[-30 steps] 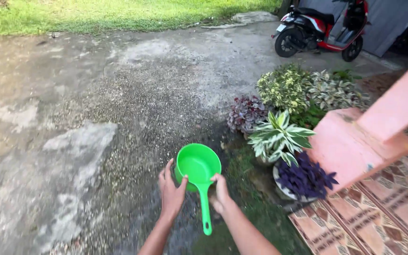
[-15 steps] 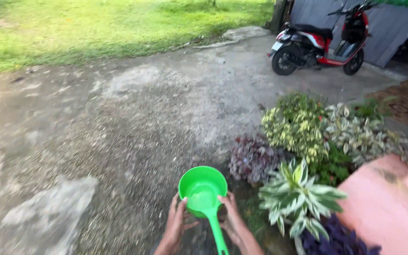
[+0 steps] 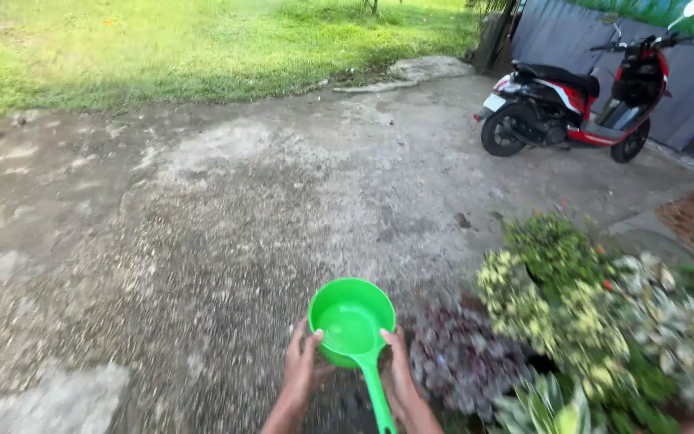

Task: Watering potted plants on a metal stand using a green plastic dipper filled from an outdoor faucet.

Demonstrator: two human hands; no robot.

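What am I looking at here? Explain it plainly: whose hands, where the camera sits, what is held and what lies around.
There is no machine here. The picture comes from a camera worn on a person's head, looking down and ahead at their own two bare hands. The left hand and the right hand cup the bowl of a bright green plastic dipper with a long handle; it appears to hold some water. Underfoot is rough grey concrete ground. To the right stand potted plants: a dark purple leafy plant and a yellow-green bushy plant. Farther off are a parked red and black scooter and a green lawn.
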